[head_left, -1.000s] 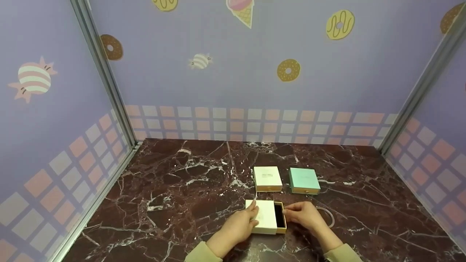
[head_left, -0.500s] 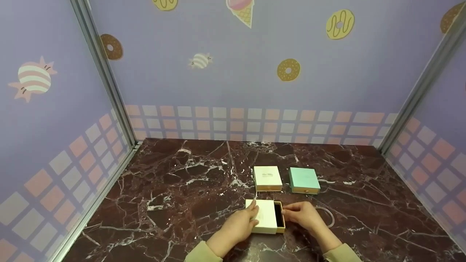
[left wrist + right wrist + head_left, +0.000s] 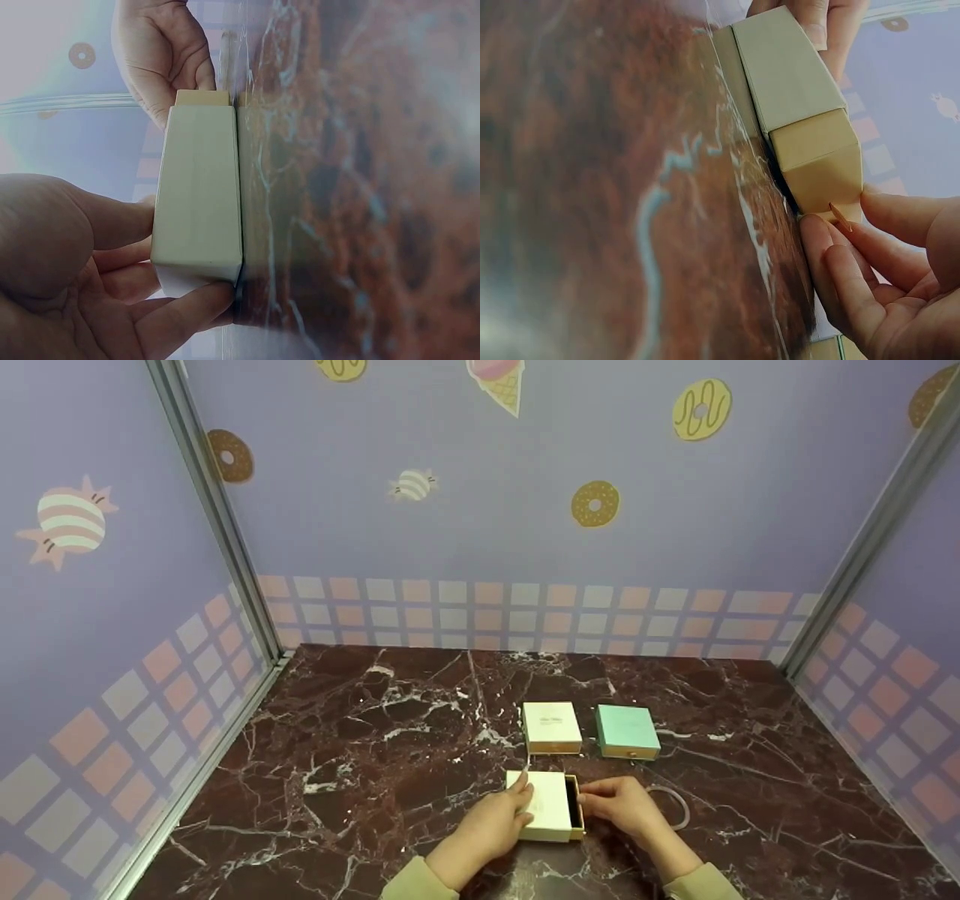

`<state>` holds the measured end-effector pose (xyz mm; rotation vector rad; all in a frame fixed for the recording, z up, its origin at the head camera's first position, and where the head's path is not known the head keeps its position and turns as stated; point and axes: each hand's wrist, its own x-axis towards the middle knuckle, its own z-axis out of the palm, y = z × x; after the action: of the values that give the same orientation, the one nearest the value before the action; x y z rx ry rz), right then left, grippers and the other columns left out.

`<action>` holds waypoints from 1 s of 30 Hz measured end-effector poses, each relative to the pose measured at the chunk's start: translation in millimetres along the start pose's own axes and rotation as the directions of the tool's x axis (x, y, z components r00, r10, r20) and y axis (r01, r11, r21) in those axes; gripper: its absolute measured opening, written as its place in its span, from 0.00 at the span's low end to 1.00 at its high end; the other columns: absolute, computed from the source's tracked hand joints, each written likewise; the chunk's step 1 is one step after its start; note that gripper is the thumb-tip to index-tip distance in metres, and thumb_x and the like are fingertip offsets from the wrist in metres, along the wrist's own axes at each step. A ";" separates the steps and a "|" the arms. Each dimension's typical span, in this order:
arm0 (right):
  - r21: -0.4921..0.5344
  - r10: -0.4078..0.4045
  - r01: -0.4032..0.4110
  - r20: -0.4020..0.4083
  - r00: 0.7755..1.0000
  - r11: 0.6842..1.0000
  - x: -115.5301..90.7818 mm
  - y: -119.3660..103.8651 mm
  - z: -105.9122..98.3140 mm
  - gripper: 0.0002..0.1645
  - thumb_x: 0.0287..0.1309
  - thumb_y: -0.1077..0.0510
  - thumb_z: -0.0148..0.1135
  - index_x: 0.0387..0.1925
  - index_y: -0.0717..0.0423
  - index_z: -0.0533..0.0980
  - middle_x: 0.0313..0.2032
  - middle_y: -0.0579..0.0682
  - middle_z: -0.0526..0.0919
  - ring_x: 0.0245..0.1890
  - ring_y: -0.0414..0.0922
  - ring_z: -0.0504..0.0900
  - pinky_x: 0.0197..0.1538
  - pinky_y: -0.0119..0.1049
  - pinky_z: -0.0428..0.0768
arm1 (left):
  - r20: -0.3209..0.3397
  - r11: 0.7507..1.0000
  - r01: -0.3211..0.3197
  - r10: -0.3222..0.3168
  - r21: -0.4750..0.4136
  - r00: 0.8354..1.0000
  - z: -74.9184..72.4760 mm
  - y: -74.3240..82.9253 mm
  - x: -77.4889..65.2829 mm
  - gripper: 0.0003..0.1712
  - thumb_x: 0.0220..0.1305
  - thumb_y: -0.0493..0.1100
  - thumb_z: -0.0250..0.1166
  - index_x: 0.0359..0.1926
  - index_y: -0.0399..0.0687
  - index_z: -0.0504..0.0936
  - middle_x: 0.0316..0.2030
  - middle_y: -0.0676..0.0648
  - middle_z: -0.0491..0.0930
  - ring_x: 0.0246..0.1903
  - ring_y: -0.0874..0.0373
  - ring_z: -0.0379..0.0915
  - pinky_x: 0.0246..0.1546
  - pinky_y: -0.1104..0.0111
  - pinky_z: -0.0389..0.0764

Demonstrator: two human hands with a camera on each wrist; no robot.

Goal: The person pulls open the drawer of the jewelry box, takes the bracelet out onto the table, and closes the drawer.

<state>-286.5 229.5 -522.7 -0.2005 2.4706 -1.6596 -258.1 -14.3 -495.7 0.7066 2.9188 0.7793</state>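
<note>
On dark marble (image 3: 375, 817), left fingers (image 3: 184, 319) gripping cream box (image 3: 199, 180), right fingers (image 3: 892, 251) touching (pinch unclear) yellow drawer (image 3: 825, 169) — ajar

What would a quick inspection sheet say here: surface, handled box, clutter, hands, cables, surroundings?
Surface: dark red, white-veined tabletop.
Handled box: cream box, drawer partly out on the right, dark inside.
Clutter: second cream box and mint box behind, apart; pale ring by the right hand, partly hidden.
Hands: left hand grips the cream box; right fingers at the drawer's outer end.
Cables: nothing seen.
Surroundings: patterned lilac panels, metal posts.
</note>
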 end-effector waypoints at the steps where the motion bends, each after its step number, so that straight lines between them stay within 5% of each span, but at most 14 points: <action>1: -0.002 0.002 -0.002 -0.002 1.000 1.000 0.0 0.0 0.4 0.22 0.65 0.61 0.69 0.50 0.78 0.81 0.40 0.66 0.90 0.35 0.42 0.90 0.41 0.37 0.91 | 0.001 1.000 0.000 0.000 -0.001 1.000 0.0 0.0 0.1 0.30 0.70 0.44 0.65 0.70 0.40 0.75 0.75 0.42 0.67 0.65 0.42 0.77 0.65 0.55 0.81; 30: -0.034 -0.011 0.009 -0.034 0.999 0.999 -0.9 -2.6 8.2 0.20 0.62 0.58 0.72 0.47 0.73 0.84 0.37 0.61 0.91 0.32 0.40 0.89 0.36 0.31 0.87 | -0.013 1.000 -0.009 0.009 0.007 1.000 0.3 0.7 0.1 0.29 0.70 0.44 0.65 0.69 0.40 0.76 0.74 0.41 0.68 0.63 0.42 0.79 0.63 0.55 0.82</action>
<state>-283.9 221.2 -523.2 -0.1909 2.5281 -1.6390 -257.9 -13.6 -495.6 0.7183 2.9334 0.7777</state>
